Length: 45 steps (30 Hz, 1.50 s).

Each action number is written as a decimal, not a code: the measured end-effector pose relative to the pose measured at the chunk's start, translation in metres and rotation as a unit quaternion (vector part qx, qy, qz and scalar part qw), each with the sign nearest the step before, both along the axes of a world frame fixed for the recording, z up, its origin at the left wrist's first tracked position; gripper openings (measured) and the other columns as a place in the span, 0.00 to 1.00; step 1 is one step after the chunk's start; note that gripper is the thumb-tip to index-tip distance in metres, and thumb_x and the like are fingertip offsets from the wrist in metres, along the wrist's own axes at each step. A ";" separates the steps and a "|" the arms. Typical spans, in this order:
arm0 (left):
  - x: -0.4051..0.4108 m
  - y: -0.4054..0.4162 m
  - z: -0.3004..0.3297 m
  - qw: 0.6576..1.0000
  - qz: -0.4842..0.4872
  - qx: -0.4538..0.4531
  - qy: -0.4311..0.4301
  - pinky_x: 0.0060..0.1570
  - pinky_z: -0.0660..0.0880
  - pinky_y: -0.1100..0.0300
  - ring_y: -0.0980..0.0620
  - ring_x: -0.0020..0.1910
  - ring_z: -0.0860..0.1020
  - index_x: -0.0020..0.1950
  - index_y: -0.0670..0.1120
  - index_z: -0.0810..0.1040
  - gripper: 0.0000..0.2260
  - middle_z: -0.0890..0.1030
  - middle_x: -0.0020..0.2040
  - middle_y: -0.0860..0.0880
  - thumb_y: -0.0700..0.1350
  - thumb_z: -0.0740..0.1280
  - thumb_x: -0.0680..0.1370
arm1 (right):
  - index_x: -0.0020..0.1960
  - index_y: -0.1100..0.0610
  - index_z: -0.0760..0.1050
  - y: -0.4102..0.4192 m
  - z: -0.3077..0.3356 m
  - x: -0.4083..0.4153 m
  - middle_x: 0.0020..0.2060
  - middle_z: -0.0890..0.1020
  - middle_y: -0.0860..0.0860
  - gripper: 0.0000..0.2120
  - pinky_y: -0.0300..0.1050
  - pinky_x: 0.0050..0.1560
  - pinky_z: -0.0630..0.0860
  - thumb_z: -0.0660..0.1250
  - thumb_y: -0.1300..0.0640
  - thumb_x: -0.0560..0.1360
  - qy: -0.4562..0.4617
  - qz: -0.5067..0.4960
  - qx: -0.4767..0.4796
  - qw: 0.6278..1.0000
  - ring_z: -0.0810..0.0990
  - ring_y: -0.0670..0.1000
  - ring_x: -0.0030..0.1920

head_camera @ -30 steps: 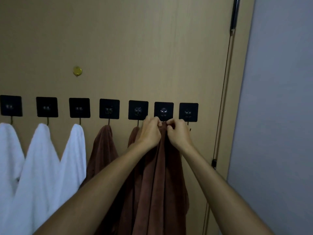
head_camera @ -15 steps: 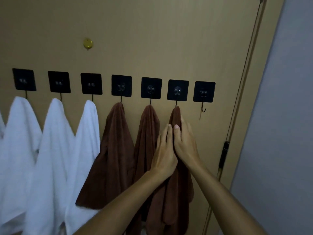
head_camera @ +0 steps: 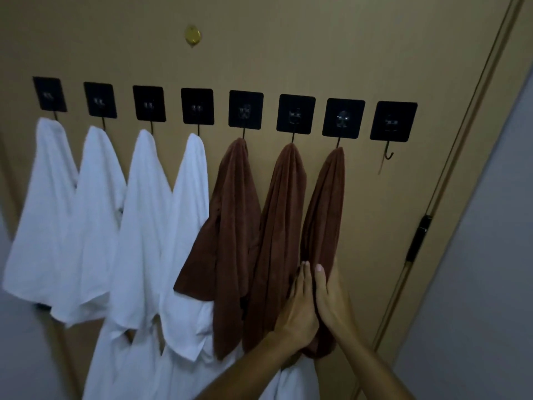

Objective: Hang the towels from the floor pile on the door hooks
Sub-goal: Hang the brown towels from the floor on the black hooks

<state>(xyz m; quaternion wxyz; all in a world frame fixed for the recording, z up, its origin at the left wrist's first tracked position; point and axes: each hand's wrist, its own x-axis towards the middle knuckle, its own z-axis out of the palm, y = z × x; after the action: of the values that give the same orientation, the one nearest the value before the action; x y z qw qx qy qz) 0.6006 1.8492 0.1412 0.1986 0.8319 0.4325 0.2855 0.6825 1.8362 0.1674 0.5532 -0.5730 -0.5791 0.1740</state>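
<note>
A tan door (head_camera: 288,53) carries a row of eight black square adhesive hooks (head_camera: 246,110). Four white towels (head_camera: 138,226) hang from the left four, three brown towels (head_camera: 230,226) from the next three, and the rightmost hook (head_camera: 389,155) is bare. The rightmost brown towel (head_camera: 328,203) hangs from the seventh hook, its lower part between two flat palms: the left hand (head_camera: 298,310) and the right hand (head_camera: 331,298) press it with straight fingers. A small brass peephole (head_camera: 192,35) sits above.
</note>
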 end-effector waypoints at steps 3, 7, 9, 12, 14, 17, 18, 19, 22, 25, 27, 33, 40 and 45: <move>-0.007 -0.015 -0.018 0.998 -0.022 -0.052 -0.019 0.76 0.42 0.60 0.55 0.77 0.44 0.72 0.51 0.30 0.32 0.40 0.78 0.51 0.47 0.54 0.82 | 0.77 0.49 0.52 -0.008 -0.011 -0.001 0.71 0.67 0.44 0.25 0.39 0.71 0.61 0.50 0.46 0.82 -0.015 -0.004 -0.028 0.999 0.67 0.41 0.69; -0.019 -0.029 -0.031 0.997 0.058 -0.042 0.041 0.61 0.73 0.54 0.45 0.64 0.74 0.75 0.43 0.60 0.24 0.72 0.68 0.44 0.49 0.54 0.80 | 0.78 0.55 0.43 -0.016 -0.023 -0.004 0.74 0.61 0.53 0.36 0.51 0.73 0.60 0.54 0.40 0.79 -0.055 -0.063 -0.079 0.993 0.62 0.53 0.73; -0.029 -0.038 -0.017 0.991 0.115 -0.002 0.067 0.45 0.76 0.55 0.44 0.46 0.81 0.52 0.41 0.78 0.18 0.82 0.48 0.42 0.50 0.53 0.79 | 0.77 0.58 0.39 -0.023 -0.020 -0.012 0.77 0.52 0.55 0.38 0.49 0.75 0.51 0.55 0.43 0.79 -0.046 -0.107 -0.073 0.990 0.53 0.54 0.76; -0.053 -0.048 0.023 0.983 0.152 0.097 0.021 0.37 0.72 0.58 0.44 0.38 0.81 0.38 0.43 0.79 0.20 0.83 0.39 0.43 0.52 0.52 0.77 | 0.77 0.58 0.40 -0.028 0.003 -0.023 0.77 0.48 0.54 0.37 0.47 0.74 0.47 0.56 0.43 0.78 -0.040 -0.144 -0.008 0.989 0.48 0.53 0.77; -0.072 -0.044 0.048 0.973 0.174 0.146 -0.048 0.36 0.67 0.58 0.43 0.37 0.79 0.36 0.44 0.75 0.17 0.81 0.37 0.43 0.51 0.53 0.76 | 0.77 0.59 0.47 -0.029 0.026 -0.029 0.76 0.52 0.56 0.33 0.48 0.74 0.51 0.57 0.49 0.79 -0.071 -0.163 0.064 0.982 0.52 0.54 0.76; -0.105 -0.022 0.080 0.949 0.200 0.196 -0.143 0.44 0.72 0.51 0.46 0.42 0.75 0.43 0.44 0.73 0.14 0.77 0.41 0.45 0.49 0.51 0.75 | 0.71 0.62 0.64 -0.028 0.060 -0.045 0.70 0.66 0.57 0.25 0.41 0.72 0.57 0.56 0.53 0.77 -0.171 -0.141 0.194 0.956 0.62 0.52 0.71; -0.115 -0.014 0.089 0.944 0.212 0.194 -0.165 0.50 0.72 0.52 0.48 0.47 0.74 0.48 0.44 0.74 0.13 0.76 0.45 0.46 0.47 0.53 0.75 | 0.69 0.61 0.67 -0.027 0.069 -0.055 0.68 0.69 0.56 0.23 0.36 0.71 0.57 0.56 0.53 0.77 -0.196 -0.104 0.201 0.954 0.64 0.48 0.69; -0.125 -0.005 0.097 0.940 0.218 0.182 -0.187 0.55 0.72 0.53 0.49 0.53 0.72 0.55 0.44 0.74 0.12 0.75 0.51 0.47 0.46 0.54 0.77 | 0.69 0.61 0.68 -0.025 0.077 -0.067 0.66 0.71 0.55 0.21 0.31 0.70 0.57 0.56 0.54 0.77 -0.207 -0.050 0.182 0.960 0.64 0.45 0.68; -0.150 0.017 0.115 0.945 0.213 0.098 -0.228 0.66 0.66 0.55 0.48 0.66 0.68 0.70 0.43 0.65 0.19 0.70 0.66 0.45 0.41 0.57 0.79 | 0.73 0.59 0.62 -0.011 0.087 -0.106 0.70 0.67 0.52 0.22 0.35 0.72 0.57 0.58 0.57 0.79 -0.232 0.073 0.088 0.966 0.64 0.46 0.71; -0.165 0.042 0.117 0.955 0.188 0.018 -0.229 0.70 0.64 0.52 0.47 0.69 0.67 0.75 0.46 0.58 0.24 0.66 0.70 0.44 0.42 0.56 0.79 | 0.77 0.58 0.49 0.013 0.091 -0.132 0.77 0.53 0.53 0.29 0.39 0.74 0.50 0.56 0.55 0.81 -0.227 0.096 -0.005 0.969 0.52 0.49 0.76; -0.168 0.056 0.117 0.967 0.150 -0.006 -0.205 0.72 0.63 0.49 0.47 0.71 0.65 0.77 0.48 0.56 0.27 0.65 0.73 0.45 0.42 0.55 0.77 | 0.77 0.58 0.42 0.027 0.097 -0.141 0.77 0.47 0.54 0.31 0.42 0.75 0.47 0.55 0.54 0.81 -0.199 0.083 -0.056 0.975 0.48 0.51 0.77; -0.154 0.071 0.121 0.927 0.058 -0.182 -0.322 0.63 0.68 0.58 0.49 0.62 0.74 0.73 0.48 0.65 0.21 0.73 0.68 0.48 0.48 0.53 0.80 | 0.78 0.56 0.44 0.046 0.106 -0.150 0.77 0.51 0.54 0.31 0.50 0.76 0.52 0.54 0.55 0.79 -0.105 0.017 -0.096 0.990 0.53 0.55 0.76; -0.133 0.075 0.106 0.807 -0.041 -0.345 -0.477 0.65 0.66 0.57 0.49 0.62 0.73 0.70 0.41 0.70 0.24 0.75 0.65 0.44 0.55 0.49 0.82 | 0.78 0.50 0.47 0.037 0.090 -0.137 0.76 0.57 0.53 0.29 0.41 0.69 0.58 0.54 0.51 0.80 -0.058 -0.010 -0.083 0.995 0.61 0.52 0.74; -0.136 0.070 0.104 0.798 -0.095 -0.361 -0.473 0.63 0.67 0.57 0.49 0.61 0.74 0.69 0.42 0.71 0.24 0.76 0.63 0.43 0.55 0.47 0.83 | 0.76 0.49 0.52 0.032 0.078 -0.137 0.73 0.60 0.53 0.26 0.45 0.71 0.61 0.53 0.48 0.81 -0.059 -0.047 -0.038 0.996 0.64 0.51 0.72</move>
<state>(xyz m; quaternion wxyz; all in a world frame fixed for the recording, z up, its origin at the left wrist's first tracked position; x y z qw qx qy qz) 0.4651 1.9190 0.2457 0.6902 0.4983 0.2753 0.4467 0.5455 1.8685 0.2452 0.5032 -0.6296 -0.5762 0.1354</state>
